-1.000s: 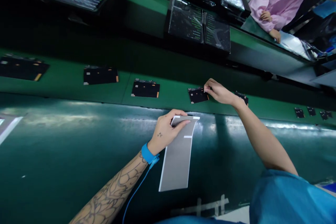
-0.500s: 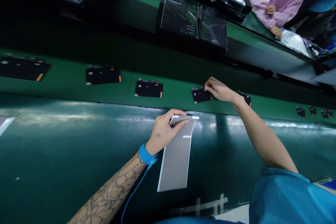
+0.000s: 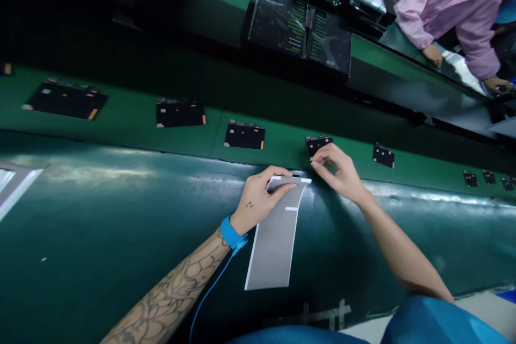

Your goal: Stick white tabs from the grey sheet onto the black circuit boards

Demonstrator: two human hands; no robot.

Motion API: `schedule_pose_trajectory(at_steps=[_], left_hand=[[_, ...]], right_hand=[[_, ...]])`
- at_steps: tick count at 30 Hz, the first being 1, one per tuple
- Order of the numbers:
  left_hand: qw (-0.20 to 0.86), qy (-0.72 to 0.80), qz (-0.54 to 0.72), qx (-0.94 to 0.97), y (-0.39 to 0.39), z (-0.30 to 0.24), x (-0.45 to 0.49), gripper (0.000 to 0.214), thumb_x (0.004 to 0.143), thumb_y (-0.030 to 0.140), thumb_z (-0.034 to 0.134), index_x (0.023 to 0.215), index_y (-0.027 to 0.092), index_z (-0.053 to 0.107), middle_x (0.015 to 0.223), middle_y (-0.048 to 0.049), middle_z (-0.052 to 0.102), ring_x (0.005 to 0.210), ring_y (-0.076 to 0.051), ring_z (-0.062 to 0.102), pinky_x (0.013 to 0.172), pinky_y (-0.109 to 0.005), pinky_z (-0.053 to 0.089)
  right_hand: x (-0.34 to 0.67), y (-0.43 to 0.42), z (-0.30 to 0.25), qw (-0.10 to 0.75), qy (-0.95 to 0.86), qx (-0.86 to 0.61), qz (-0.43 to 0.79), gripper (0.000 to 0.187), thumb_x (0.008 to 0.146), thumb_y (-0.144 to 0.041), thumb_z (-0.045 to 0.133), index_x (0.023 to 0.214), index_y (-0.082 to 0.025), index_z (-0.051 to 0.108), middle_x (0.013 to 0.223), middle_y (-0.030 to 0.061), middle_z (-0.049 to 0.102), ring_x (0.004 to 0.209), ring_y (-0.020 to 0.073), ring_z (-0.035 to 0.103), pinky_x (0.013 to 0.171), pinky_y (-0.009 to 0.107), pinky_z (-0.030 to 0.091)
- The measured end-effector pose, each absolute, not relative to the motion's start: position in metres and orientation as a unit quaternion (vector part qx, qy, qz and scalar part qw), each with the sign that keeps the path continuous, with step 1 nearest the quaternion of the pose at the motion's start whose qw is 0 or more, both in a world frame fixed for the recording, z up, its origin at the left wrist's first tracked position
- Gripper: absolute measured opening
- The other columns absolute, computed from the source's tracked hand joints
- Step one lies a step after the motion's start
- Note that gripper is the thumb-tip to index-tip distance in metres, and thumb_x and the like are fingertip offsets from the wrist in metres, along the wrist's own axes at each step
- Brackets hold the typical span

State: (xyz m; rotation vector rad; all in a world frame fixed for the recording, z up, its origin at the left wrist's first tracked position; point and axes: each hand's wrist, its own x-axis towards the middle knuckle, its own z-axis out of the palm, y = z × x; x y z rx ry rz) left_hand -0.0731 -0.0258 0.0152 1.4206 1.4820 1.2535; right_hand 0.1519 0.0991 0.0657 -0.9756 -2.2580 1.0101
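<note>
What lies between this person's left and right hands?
In the head view: the upper end of the grey sheet, gripped by the left hand, then green table up to the right hand.

Left hand [image 3: 260, 199] pinched, thumb [image 3: 282, 191] uppermost; right hand [image 3: 341, 174] hung with fingers [image 3: 325, 153] curled, forearm [image 3: 397, 250] slanting!

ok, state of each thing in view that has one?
Left hand: pinching grey sheet at its upper end
Right hand: fingers bent, beside a black panel; holding anything, unclear
Grey sheet: upper end curved
Other black panels: lying flat, spaced out on green surface
Blue wrist strap: fastened around left wrist
Black boxes: film-covered, side by side
</note>
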Motion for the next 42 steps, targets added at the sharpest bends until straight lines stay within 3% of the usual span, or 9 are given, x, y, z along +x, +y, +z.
schedule_pose_trajectory(at_steps=[10, 15, 22, 27, 35, 42], left_hand=[[0.357, 0.571, 0.499, 0.546, -0.027, 0.014, -0.071, 0.012, 0.097, 0.028, 0.081, 0.106, 0.024, 0.075, 0.101, -0.0015, 0.083, 0.090, -0.020, 0.079, 0.080, -0.030, 0.063], [0.353, 0.568, 0.501, 0.549, -0.026, 0.016, -0.071, 0.012, 0.097, 0.027, 0.080, 0.106, 0.023, 0.075, 0.100, -0.0015, 0.082, 0.087, -0.020, 0.079, 0.076, -0.029, 0.061], [0.349, 0.577, 0.493, 0.549, -0.026, 0.018, -0.071, 0.012, 0.096, 0.026, 0.081, 0.106, 0.023, 0.074, 0.099, -0.0005, 0.082, 0.081, -0.018, 0.077, 0.073, -0.029, 0.060], [0.358, 0.575, 0.493, 0.547, -0.026, 0.017, -0.071, 0.012, 0.096, 0.028, 0.081, 0.106, 0.024, 0.075, 0.098, -0.0008, 0.082, 0.081, -0.019, 0.076, 0.069, -0.028, 0.058], [0.360, 0.578, 0.481, 0.553, -0.027, 0.017, -0.073, 0.011, 0.097, 0.031, 0.078, 0.105, 0.024, 0.075, 0.098, -0.0012, 0.082, 0.071, -0.018, 0.072, 0.065, -0.029, 0.057], [0.348, 0.582, 0.476, 0.561, -0.026, 0.019, -0.074, 0.016, 0.097, 0.039, 0.077, 0.105, 0.025, 0.075, 0.097, -0.0023, 0.083, 0.064, -0.018, 0.070, 0.057, -0.029, 0.054]], right_hand=[[0.135, 0.050, 0.066, 0.239, -0.840, -0.337, 0.351, 0.008, 0.107, -0.029, 0.066, 0.108, -0.026, 0.074, 0.104, 0.0062, 0.071, 0.096, 0.0218, 0.068, 0.084, 0.040, 0.059], [0.134, 0.048, 0.070, 0.211, -0.866, -0.333, 0.306, 0.008, 0.109, -0.027, 0.060, 0.110, -0.025, 0.068, 0.105, 0.0068, 0.068, 0.094, 0.0219, 0.066, 0.084, 0.041, 0.058], [0.134, 0.044, 0.070, 0.186, -0.854, -0.352, 0.336, 0.009, 0.112, -0.029, 0.053, 0.113, -0.026, 0.062, 0.111, 0.0080, 0.064, 0.097, 0.0220, 0.063, 0.085, 0.040, 0.055], [0.152, 0.085, 0.079, 0.195, -0.838, -0.355, 0.366, 0.013, 0.111, -0.034, 0.054, 0.106, -0.025, 0.062, 0.104, 0.0064, 0.062, 0.093, 0.0214, 0.060, 0.082, 0.038, 0.052], [0.199, 0.199, 0.071, 0.017, -0.875, -0.332, 0.352, 0.022, 0.107, -0.038, 0.055, 0.094, -0.021, 0.063, 0.095, 0.0049, 0.057, 0.080, 0.0196, 0.054, 0.076, 0.035, 0.046], [0.209, 0.207, 0.061, -0.003, -0.895, -0.317, 0.315, 0.020, 0.107, -0.031, 0.050, 0.094, -0.022, 0.063, 0.094, 0.0048, 0.057, 0.085, 0.0213, 0.056, 0.080, 0.036, 0.048]])
